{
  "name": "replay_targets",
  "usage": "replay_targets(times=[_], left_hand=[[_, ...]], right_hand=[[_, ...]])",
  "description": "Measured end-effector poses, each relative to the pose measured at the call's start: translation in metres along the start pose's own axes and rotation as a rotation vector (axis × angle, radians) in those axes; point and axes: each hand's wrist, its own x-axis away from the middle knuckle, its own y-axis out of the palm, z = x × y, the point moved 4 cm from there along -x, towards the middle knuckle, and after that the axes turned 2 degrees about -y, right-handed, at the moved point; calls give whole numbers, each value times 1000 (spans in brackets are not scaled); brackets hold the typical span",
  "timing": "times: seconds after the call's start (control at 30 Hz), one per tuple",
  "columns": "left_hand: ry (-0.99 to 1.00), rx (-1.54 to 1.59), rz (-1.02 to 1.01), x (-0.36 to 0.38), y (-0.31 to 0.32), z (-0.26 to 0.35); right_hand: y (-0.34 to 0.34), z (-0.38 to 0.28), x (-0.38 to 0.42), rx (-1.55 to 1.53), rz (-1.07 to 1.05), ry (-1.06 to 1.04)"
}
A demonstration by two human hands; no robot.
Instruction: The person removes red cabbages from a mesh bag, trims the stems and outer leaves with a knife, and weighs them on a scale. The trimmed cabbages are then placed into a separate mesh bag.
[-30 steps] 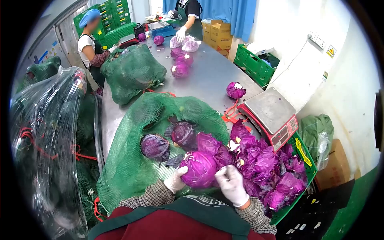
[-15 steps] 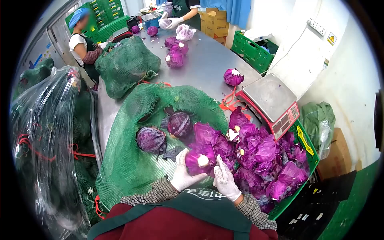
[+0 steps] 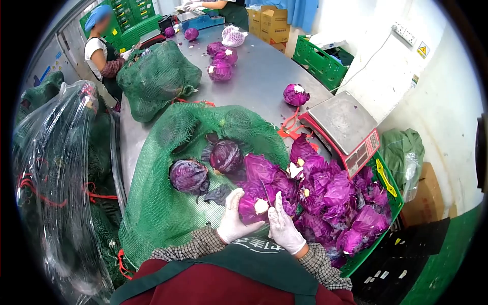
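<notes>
My left hand, in a white glove, cups the left side of a trimmed red cabbage with its pale cut stem facing me. A thin knife lies along the cabbage's right side, its handle hidden in my right hand, which is also gloved and has its fingers pressed together. Two darker, untrimmed cabbages, one on the left and one farther back, rest on the green mesh bag. Loose purple leaves fill a green crate to the right.
A red scale stands beyond the crate. Trimmed cabbages sit along the metal table, near a full mesh sack. Plastic-wrapped sacks stand at left. One co-worker is at far left, another at the back.
The cabbage has turned slightly in my hands, and the knife still lies at its right side. The co-worker at the back has let go of a net-sleeved cabbage and moved their hands leftward.
</notes>
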Motion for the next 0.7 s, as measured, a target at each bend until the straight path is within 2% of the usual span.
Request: replay_targets(times=[0.03,0.07,0.13,0.2,0.27,0.3,0.43,0.57,0.63,0.67,0.7], left_hand=[[31,16,15,0,3,-2],[70,-6,28,-1,4,-2],[-44,-28,5,-5,6,2],[6,-43,61,-9,9,2],[25,-51,46,-13,11,6],[-46,-73,-6,-19,9,12],[-57,-112,-21,-31,17,14],[-92,-146,-31,-40,22,12],[-89,-127,-45,-38,20,19],[-93,-119,-48,-35,18,21],[-35,-129,-31,-26,18,21]], right_hand=[[-3,1,-3,-70,-62,122],[-1,4,-4,-78,-53,139],[2,11,-7,-94,-33,173],[5,20,-11,-45,12,131],[2,31,-17,-36,-64,112],[0,36,-18,-37,-122,117],[-9,57,-24,-107,-206,198],[-17,66,-42,20,-233,280],[-8,87,-41,308,-180,204],[-18,84,-47,188,-217,382],[-17,91,-43,184,-163,373]])
